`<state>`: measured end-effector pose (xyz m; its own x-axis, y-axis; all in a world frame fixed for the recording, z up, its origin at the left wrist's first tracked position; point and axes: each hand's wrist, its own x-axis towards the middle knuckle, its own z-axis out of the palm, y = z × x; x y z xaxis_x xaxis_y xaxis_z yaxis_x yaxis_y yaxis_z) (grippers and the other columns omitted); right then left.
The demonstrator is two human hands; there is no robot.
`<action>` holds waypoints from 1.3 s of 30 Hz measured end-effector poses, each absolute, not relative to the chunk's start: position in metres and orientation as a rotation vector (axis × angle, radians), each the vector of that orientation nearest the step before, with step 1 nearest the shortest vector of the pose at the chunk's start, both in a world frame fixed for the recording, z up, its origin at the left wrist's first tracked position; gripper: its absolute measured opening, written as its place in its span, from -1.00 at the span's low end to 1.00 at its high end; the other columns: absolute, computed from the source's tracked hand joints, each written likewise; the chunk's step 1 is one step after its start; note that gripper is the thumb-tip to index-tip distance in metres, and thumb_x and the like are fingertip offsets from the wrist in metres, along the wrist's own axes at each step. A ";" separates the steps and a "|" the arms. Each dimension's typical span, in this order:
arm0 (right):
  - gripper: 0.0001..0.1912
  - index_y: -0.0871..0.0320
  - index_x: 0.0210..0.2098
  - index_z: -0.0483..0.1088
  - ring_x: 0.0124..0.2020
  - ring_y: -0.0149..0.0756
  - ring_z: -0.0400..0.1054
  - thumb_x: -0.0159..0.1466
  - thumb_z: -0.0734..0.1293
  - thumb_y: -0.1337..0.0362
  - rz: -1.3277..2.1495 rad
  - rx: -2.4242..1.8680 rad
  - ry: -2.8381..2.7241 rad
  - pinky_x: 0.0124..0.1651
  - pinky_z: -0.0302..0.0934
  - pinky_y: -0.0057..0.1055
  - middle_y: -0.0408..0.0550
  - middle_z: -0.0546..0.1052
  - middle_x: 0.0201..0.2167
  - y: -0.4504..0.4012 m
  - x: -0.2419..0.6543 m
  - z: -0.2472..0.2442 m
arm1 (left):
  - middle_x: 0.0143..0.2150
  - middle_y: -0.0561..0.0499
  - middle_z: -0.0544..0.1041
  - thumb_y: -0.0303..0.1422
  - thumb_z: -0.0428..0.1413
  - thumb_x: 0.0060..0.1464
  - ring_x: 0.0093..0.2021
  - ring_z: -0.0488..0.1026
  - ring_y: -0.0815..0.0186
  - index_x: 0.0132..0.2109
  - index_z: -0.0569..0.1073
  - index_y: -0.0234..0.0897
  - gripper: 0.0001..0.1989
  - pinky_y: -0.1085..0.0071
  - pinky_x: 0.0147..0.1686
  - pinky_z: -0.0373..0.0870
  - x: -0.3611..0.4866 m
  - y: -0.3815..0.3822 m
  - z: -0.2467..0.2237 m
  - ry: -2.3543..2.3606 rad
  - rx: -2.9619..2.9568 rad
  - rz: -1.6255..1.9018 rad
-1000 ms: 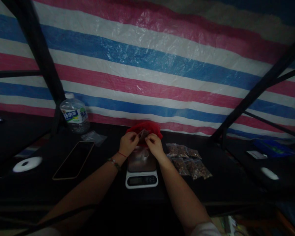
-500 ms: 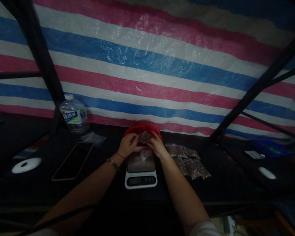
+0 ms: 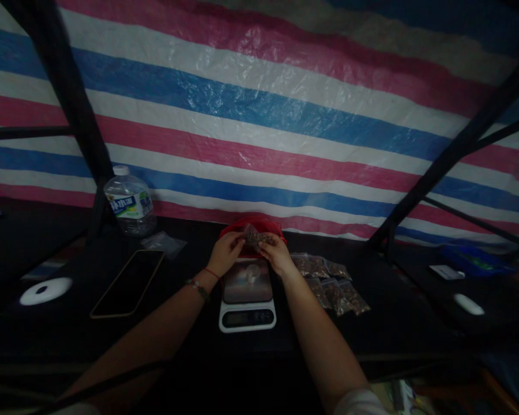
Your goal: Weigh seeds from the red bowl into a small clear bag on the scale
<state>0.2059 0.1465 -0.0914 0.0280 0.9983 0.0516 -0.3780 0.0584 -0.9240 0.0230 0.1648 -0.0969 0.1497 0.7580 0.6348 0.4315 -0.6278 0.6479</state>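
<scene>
Fingers of left hand (image 3: 227,253) and right hand (image 3: 277,253) both pinching one small clear bag (image 3: 255,236) by its top edge, one hand at each end. Bag has brown bits inside and is held in the air over the far end of the kitchen scale (image 3: 247,294), just in front of the red bag (image 3: 251,226). Looks like the sealing step: contents in, top strip being pressed closed. Next move calls for running the pinch along the strip, keeping the bag upright. Filled bags (image 3: 328,282) lie in a pile on the surface right of the scale. Phone (image 3: 127,282) and water bottle (image 3: 130,202) sit off to the left.
</scene>
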 end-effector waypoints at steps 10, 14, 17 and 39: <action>-0.61 0.04 -0.21 0.38 -0.21 -0.35 0.41 -0.05 0.47 0.29 1.274 -0.875 -0.924 -0.20 0.39 -0.37 -0.18 0.47 -0.22 0.145 0.210 -0.092 | -0.44 0.03 0.52 -0.35 0.08 0.09 -0.45 0.45 0.27 -0.23 0.49 -0.23 -0.88 0.38 -0.36 0.35 0.029 0.167 -0.098 1.145 1.700 1.269; -0.63 0.07 -0.23 0.40 -0.21 -0.39 0.41 -0.05 0.47 0.30 1.225 -0.868 -0.907 -0.15 0.38 -0.41 -0.18 0.46 -0.24 0.149 0.210 -0.095 | -0.36 0.01 0.51 -0.37 0.12 0.06 -0.37 0.47 0.26 -0.28 0.46 -0.23 -0.93 0.38 -0.36 0.38 0.032 0.170 -0.102 1.017 1.539 1.255; -0.65 0.07 -0.23 0.41 -0.20 -0.39 0.41 -0.03 0.45 0.30 1.175 -0.874 -0.895 -0.12 0.37 -0.39 -0.17 0.47 -0.24 0.150 0.208 -0.097 | -0.30 0.00 0.50 -0.39 0.16 0.02 -0.29 0.46 0.26 -0.32 0.46 -0.26 -0.95 0.35 -0.25 0.43 0.035 0.173 -0.107 0.917 1.388 1.258; -0.82 0.11 -0.32 0.53 -0.27 -0.24 0.46 0.12 0.29 0.29 0.484 -1.184 -1.593 -0.10 0.31 -0.31 -0.10 0.60 -0.33 0.179 0.207 -0.049 | -0.22 -0.18 0.57 -0.59 0.03 -0.03 -0.17 0.52 0.25 -0.24 0.50 -0.40 -0.80 0.35 -0.05 0.42 0.029 0.183 -0.086 0.586 0.473 1.007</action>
